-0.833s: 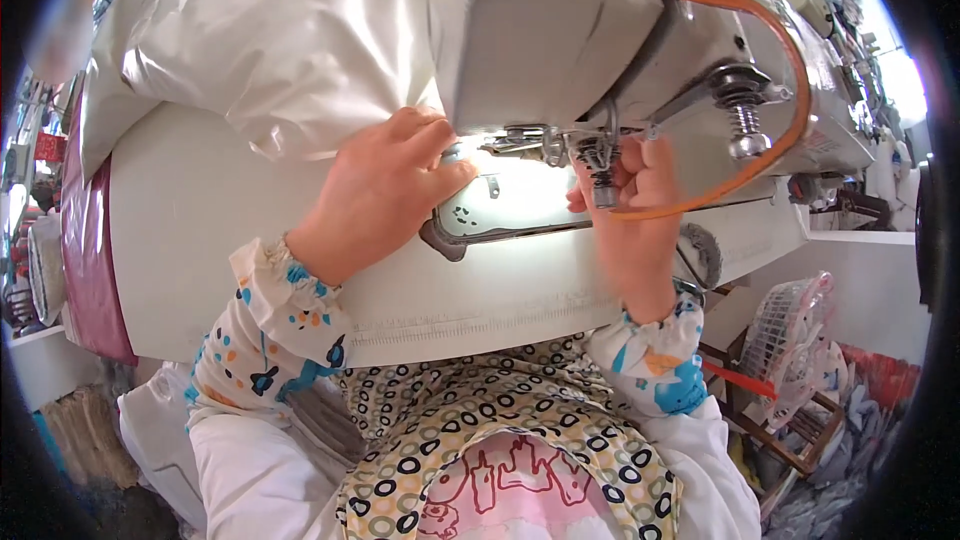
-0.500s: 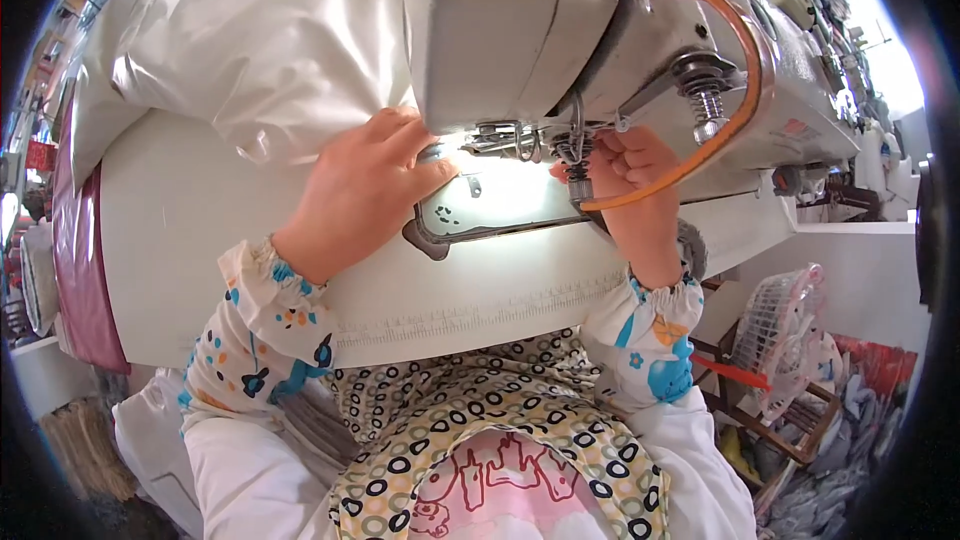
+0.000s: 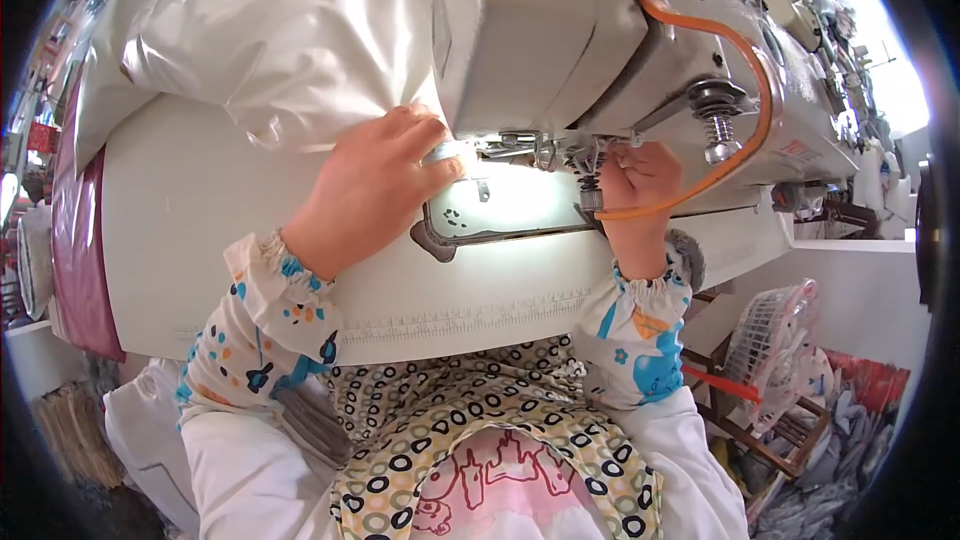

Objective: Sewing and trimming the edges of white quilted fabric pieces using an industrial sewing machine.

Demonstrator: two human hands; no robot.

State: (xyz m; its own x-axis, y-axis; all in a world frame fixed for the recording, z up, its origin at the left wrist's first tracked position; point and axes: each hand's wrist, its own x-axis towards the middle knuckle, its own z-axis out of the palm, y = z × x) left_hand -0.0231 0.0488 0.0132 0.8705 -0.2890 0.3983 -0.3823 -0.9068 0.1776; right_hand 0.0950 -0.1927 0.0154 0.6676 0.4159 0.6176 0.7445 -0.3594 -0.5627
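Observation:
A sewing machine (image 3: 520, 50) with a grey-white head stands over the lit metal needle plate (image 3: 520, 202). My left hand (image 3: 375, 190) is left of the needle area, its fingers closed on the near edge of a glossy white fabric (image 3: 300, 40). The thumb and fingertips meet close to the presser foot parts. Behind the spring-loaded tension knob (image 3: 590, 190) and an orange tube (image 3: 768, 90), my right hand (image 3: 645, 185) is curled with its fingers bent in. Its fingertips are partly hidden by the machine parts, so what they hold does not show.
A ruler scale (image 3: 470, 320) runs along the near edge of the white table (image 3: 200, 240). Dark red glossy material (image 3: 85, 260) hangs at the left edge. A pink-white fan (image 3: 770, 340) stands below right, beside piled grey material (image 3: 850, 440).
The view has shifted slightly, so the machine sits a little further right. My right fingers have curled in; a fingertip that showed left of the knob is out of sight. My left hand keeps its hold.

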